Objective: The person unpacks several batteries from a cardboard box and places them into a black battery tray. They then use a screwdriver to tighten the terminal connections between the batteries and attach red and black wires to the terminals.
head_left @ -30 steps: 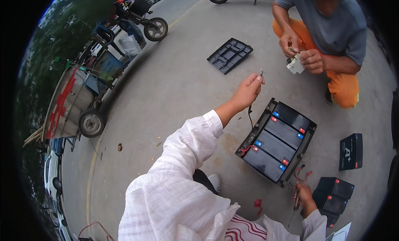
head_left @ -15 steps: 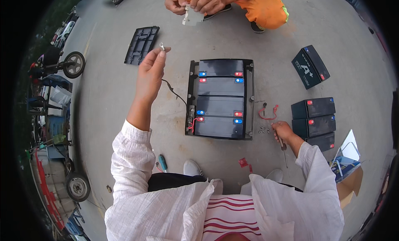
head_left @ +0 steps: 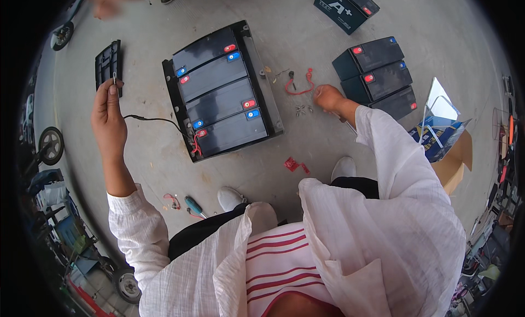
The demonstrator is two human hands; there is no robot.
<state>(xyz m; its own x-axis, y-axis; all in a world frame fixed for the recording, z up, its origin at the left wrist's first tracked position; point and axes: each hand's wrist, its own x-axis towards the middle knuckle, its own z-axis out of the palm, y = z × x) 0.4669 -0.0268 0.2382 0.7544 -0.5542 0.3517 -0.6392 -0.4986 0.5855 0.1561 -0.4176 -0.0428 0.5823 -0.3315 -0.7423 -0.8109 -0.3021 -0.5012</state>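
My left hand (head_left: 109, 120) is raised left of the battery case and pinches a black wire (head_left: 156, 119) near its end. A metal ring terminal (head_left: 115, 76) sticks up above the fingertips. The wire runs to the black battery case (head_left: 254, 60), which holds several dark batteries (head_left: 219, 98) with red and blue terminals. A short red wire (head_left: 198, 145) sits at the case's near-left corner. My right hand (head_left: 330, 99) is closed around a screwdriver (head_left: 351, 127), its shaft partly hidden by my sleeve. Small loose screws (head_left: 301, 110) lie beside that hand, with a red lead (head_left: 298, 92) just beyond.
More batteries (head_left: 377, 74) stand at right, another (head_left: 347, 11) farther off. A black cover (head_left: 101, 63) lies far left. Near my feet are a teal-handled screwdriver (head_left: 194, 205) and red packet scraps (head_left: 292, 164). An open cardboard box (head_left: 456, 164) stands at right. Another person's blurred hand (head_left: 106, 3) shows at top left.
My view has swung, so the case appears turned and farther left. My right hand has tilted over, and the screwdriver shaft shows less. The other person's hands have moved off to the top left.
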